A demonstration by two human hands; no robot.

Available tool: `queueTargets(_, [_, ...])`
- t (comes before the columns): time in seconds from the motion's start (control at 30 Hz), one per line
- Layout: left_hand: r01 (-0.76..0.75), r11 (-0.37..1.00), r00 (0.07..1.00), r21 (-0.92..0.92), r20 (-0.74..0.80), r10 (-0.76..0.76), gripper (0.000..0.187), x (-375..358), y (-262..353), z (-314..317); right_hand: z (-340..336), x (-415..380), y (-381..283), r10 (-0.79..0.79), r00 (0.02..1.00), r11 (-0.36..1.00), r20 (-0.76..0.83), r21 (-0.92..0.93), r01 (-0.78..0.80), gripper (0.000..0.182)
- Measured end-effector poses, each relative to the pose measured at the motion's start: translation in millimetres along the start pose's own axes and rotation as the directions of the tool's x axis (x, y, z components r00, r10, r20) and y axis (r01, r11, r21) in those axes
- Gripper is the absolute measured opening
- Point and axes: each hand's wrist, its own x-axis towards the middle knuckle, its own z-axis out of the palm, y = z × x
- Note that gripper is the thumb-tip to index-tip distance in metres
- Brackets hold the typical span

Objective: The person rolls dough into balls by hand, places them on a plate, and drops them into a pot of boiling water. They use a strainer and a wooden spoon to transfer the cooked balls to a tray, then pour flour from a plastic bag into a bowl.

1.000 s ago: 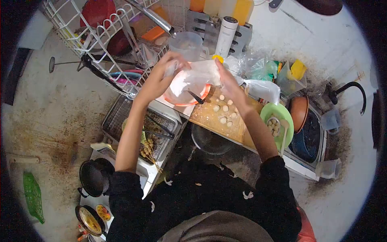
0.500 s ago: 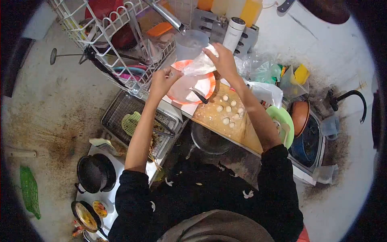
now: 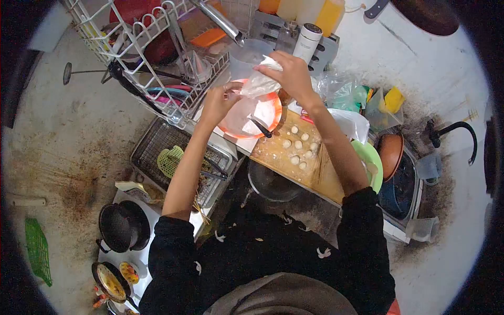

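Between my hands is a clear plastic bag [image 3: 258, 85] with white powder in it, tilted over an orange-rimmed basin [image 3: 276, 126]. My right hand [image 3: 290, 75] grips the bag's upper end. The lower end is pinched in the fingers of my left hand [image 3: 220, 105], above the basin's left side. White powder lies inside the basin, where a dark-handled utensil [image 3: 260, 127] rests against the near rim. On the wooden board [image 3: 273, 152] beside it sit several small pale dough balls [image 3: 298, 144] and some thin skewers [image 3: 319, 163].
A white dish rack [image 3: 139, 52] stands behind on the left, near a wire-racked tray [image 3: 144, 149]. At the back are a clear container [image 3: 244, 58] and a white flask [image 3: 307, 42]. A green bowl [image 3: 374, 157] stands right of the board. Pans [image 3: 116, 226] are at the lower left.
My right hand has shifted slightly left and down, and the bag now looks more bunched up. My left hand has moved a little to the right, nearer the bag's lower end.
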Motion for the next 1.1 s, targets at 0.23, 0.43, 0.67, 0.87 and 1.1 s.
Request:
queueTargets(0.23, [0.027, 0.999, 0.999, 0.022, 0.017, -0.028, 0.029, 4, -6, -3, -5, 2, -4, 0.029, 1.000, 0.993, 0.006, -0.113, -0.028, 0.038])
queueTargets(0.43, [-0.010, 0.999, 0.999, 0.052, -0.031, 0.012, 0.027, 7, -6, -1, 3, 1, 1, -0.122, 0.991, 0.966, -0.057, -0.236, 0.106, 0.029])
queueTargets(0.67, [0.002, 0.999, 1.000, 0.050, -0.026, -0.001, 0.027, 6, -5, -3, 0, 13, -2, 0.015, 1.000, 0.992, 0.011, -0.127, -0.013, 0.021])
queueTargets(0.87, [0.027, 0.996, 0.999, 0.091, -0.026, -0.025, 0.027, 2, -11, -7, 7, 18, -5, -0.042, 0.999, 0.993, 0.015, -0.110, 0.043, 0.023])
queueTargets(1.1, [-0.021, 0.994, 0.997, 0.107, -0.074, 0.029, 0.026, -2, -8, -15, 10, 22, -9, -0.041, 0.999, 0.995, 0.006, -0.093, 0.042, 0.028])
